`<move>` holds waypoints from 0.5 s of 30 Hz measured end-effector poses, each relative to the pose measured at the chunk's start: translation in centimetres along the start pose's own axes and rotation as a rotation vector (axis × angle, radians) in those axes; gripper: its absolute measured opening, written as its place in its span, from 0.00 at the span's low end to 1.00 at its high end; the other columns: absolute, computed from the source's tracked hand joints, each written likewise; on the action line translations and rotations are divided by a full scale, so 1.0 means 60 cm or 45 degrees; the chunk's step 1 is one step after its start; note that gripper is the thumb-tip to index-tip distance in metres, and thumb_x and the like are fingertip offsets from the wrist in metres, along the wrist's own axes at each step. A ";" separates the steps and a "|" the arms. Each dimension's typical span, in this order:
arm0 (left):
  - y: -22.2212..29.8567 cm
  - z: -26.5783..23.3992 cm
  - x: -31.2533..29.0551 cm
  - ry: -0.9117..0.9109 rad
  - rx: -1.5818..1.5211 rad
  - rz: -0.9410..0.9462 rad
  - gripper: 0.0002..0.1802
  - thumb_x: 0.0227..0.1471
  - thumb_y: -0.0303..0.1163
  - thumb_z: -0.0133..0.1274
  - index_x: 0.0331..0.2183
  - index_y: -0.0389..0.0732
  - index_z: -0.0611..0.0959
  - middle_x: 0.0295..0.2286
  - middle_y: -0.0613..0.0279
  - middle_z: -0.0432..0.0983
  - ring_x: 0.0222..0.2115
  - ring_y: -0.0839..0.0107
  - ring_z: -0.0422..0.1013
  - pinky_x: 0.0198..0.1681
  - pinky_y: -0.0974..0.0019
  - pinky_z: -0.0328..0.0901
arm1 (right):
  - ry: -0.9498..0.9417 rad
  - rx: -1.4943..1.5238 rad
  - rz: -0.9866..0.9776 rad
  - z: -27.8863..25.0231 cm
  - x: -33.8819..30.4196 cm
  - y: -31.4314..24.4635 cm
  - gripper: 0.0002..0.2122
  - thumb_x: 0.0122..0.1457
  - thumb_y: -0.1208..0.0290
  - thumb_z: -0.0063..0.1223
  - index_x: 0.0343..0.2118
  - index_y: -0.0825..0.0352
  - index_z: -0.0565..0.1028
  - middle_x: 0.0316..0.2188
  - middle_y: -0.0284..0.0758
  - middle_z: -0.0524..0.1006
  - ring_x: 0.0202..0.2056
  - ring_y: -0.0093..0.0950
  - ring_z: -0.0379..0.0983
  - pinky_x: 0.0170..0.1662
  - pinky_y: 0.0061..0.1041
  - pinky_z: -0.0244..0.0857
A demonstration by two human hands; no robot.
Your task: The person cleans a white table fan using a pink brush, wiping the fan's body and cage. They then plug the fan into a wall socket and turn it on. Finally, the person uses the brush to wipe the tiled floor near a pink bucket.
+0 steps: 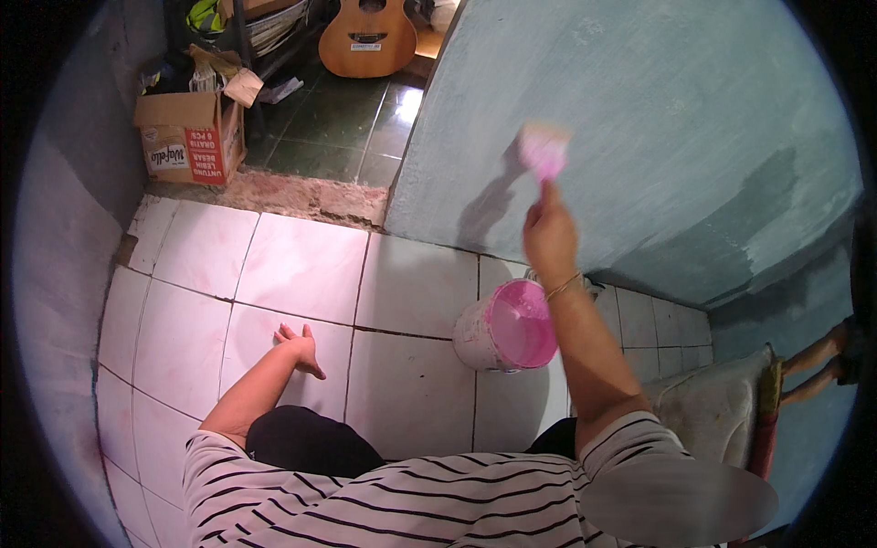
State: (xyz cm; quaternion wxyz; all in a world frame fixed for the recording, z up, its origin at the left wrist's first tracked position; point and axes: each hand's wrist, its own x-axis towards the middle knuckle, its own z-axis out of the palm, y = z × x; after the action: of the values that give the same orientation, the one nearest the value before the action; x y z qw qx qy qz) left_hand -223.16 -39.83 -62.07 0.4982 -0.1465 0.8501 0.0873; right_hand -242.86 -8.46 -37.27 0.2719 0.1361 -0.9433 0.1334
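Note:
My right hand [550, 236] is raised toward the grey-blue wall [676, 110], closed around the handle of a paintbrush [545, 146]. The brush is pink near its handle and blurred by motion; its bristles point at the wall, and whether they touch it I cannot tell. Under my right forearm stands a white bucket [472, 336] with pink paint [521, 333] inside, partly hidden by the arm. My left hand [300, 350] is near the white floor tiles [402, 384], fingers spread and holding nothing.
A cardboard box [187, 137] full of odds and ends stands at the far left, by a rough doorway sill [292, 196]. Beyond it are a dark green tiled floor [320, 128] and a guitar [369, 46]. A mattress [708, 406] and another person's legs [813, 365] are at the right.

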 end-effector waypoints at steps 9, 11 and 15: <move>-0.017 0.014 0.020 0.099 0.006 0.098 0.76 0.25 0.59 0.65 0.57 0.36 0.29 0.53 0.21 0.23 0.56 0.30 0.31 0.58 0.45 0.39 | -0.456 0.067 -0.061 0.000 0.039 0.078 0.11 0.46 0.70 0.52 0.33 0.67 0.76 0.24 0.47 0.75 0.27 0.40 0.73 0.33 0.34 0.65; -0.017 0.012 0.016 0.088 0.020 0.076 0.76 0.25 0.59 0.65 0.57 0.36 0.29 0.53 0.21 0.23 0.56 0.30 0.31 0.58 0.45 0.39 | -0.187 0.106 -0.144 -0.123 0.111 0.042 0.11 0.46 0.69 0.56 0.32 0.67 0.77 0.17 0.42 0.73 0.18 0.29 0.67 0.27 0.30 0.62; -0.008 0.011 0.009 -0.001 0.062 -0.028 0.78 0.24 0.60 0.65 0.56 0.37 0.26 0.53 0.21 0.21 0.56 0.30 0.30 0.58 0.45 0.39 | 0.344 0.327 -0.144 -0.276 0.155 -0.061 0.11 0.53 0.67 0.49 0.36 0.68 0.74 0.19 0.43 0.74 0.19 0.37 0.68 0.26 0.32 0.62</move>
State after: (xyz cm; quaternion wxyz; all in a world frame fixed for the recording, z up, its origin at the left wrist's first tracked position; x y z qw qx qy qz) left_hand -222.72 -40.18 -62.89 0.5030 -0.1436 0.8501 0.0610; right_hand -241.35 -8.15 -17.98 0.3836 0.2033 -0.8643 0.2541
